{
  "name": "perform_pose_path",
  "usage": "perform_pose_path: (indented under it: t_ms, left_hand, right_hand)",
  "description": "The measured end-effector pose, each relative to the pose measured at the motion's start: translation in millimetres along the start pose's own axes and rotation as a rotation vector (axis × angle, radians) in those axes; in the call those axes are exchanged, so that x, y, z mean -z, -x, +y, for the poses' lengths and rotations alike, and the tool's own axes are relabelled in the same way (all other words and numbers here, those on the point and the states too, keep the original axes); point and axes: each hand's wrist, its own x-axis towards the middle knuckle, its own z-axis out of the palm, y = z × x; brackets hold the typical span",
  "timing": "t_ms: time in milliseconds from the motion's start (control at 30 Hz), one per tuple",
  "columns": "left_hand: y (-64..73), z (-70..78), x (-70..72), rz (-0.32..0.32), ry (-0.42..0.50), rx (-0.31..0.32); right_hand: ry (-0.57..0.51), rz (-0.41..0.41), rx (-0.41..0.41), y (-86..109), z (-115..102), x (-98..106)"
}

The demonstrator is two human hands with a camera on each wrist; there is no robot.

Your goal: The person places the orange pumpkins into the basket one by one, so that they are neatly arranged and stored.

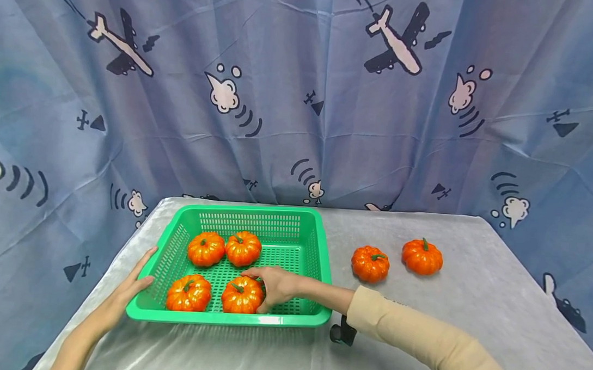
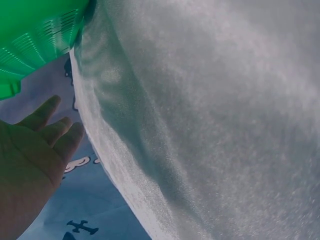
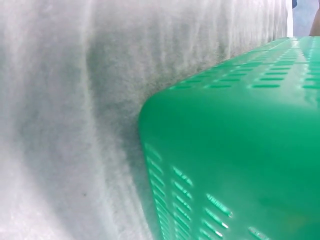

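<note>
A green plastic basket [image 1: 233,318] with slotted walls stands on the table and holds several small orange pumpkins. Inside it, at the front, my right hand [image 1: 279,287] grips a pumpkin [image 1: 240,297] from its right side, fingers over the top and thumb low. Left of that one sits another pumpkin [image 1: 188,292], and two more, a left one [image 1: 206,249] and a right one [image 1: 243,248], are side by side behind. My left hand [image 1: 118,297] is at the basket's left rim with fingers extended, holding nothing. The right wrist view shows the basket's outer corner [image 3: 225,130]; the right hand is hidden there.
On the table right of the basket lie two more pumpkins, a nearer one [image 1: 370,264] and a farther right one [image 1: 422,257]. The table [image 1: 488,300] has a pale grey cloth. A blue airplane-print curtain [image 1: 290,97] hangs behind. A small black object [image 1: 342,332] shows under the right forearm.
</note>
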Motion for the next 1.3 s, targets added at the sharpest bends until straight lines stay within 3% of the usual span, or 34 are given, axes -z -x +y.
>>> perform_pose_path:
  t_ms: [200, 700, 1300]
  left_hand:
    - [0.5, 1.6, -0.2, -0.006, -0.019, 0.008]
    - [1.3, 1.9, -1.1, -0.007, -0.019, 0.010]
    - [0.6, 2.1, -0.5, -0.007, -0.024, 0.019]
  right_hand:
    - [-0.051, -0.007, 0.056, -0.6, 2, 2]
    - [-0.164, 0.006, 0.048, 1.2, 1, 1]
    - [-0.387, -0.077, 0.032, 11.1, 1, 10]
